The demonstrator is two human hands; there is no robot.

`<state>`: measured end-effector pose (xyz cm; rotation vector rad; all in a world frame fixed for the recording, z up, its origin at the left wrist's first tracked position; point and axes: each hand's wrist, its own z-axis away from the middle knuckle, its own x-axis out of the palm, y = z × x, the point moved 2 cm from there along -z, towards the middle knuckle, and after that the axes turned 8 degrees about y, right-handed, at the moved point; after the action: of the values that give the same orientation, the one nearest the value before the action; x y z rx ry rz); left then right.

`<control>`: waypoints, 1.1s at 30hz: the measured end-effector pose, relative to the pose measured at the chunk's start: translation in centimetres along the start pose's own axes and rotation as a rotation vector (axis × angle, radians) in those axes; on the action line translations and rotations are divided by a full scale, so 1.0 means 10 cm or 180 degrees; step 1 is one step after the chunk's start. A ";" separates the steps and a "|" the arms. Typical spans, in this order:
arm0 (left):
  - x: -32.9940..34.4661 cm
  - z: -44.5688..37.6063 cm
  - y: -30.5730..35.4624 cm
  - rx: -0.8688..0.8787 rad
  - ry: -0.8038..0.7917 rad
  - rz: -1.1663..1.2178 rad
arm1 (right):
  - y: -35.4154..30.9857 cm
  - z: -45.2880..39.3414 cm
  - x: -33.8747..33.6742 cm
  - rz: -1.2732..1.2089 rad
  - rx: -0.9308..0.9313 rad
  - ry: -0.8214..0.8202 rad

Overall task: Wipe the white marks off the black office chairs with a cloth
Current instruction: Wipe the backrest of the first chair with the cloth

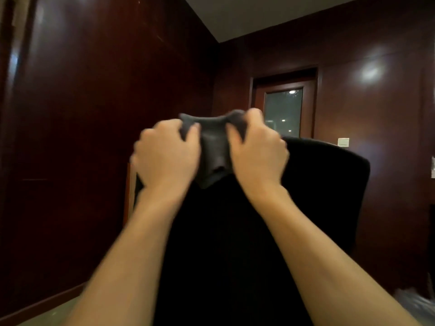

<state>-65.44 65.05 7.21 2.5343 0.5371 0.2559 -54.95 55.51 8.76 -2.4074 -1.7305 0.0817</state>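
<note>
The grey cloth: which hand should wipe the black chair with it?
Probably the right hand: its grip on the crumpled grey cloth sits in front of the black chair back; the left hand is beside its edge.

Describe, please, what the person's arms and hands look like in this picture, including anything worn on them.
Both forearms are bare up to the picture's lower edge: no sleeves show. The left hand and the right hand wear no gloves, and no watch, bracelet or ring shows, though motion blur softens fine detail.
</note>
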 end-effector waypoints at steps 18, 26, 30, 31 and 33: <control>0.02 0.16 -0.62 -0.0229 -0.0253 0.0370 | -0.14 0.41 0.25 -0.0337 -0.0292 0.0057; 0.07 0.28 -1.37 -0.0609 -0.0270 0.0228 | -0.58 0.81 0.68 -0.0226 -0.0659 -0.0082; 0.12 0.79 -1.81 -0.0716 -0.0432 -0.0070 | -0.37 1.64 0.83 -0.0135 -0.0475 -0.0417; 0.13 0.96 -1.92 -0.0751 -0.0480 -0.0174 | -0.33 1.86 0.84 -0.0083 -0.0406 -0.0531; 0.11 1.34 -2.16 -0.0832 -0.0622 -0.0379 | -0.25 2.30 0.82 -0.0061 -0.0232 -0.0832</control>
<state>-67.61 76.19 -15.55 2.2350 0.5376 0.0309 -58.01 66.61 -12.90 -2.5270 -1.8942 0.3514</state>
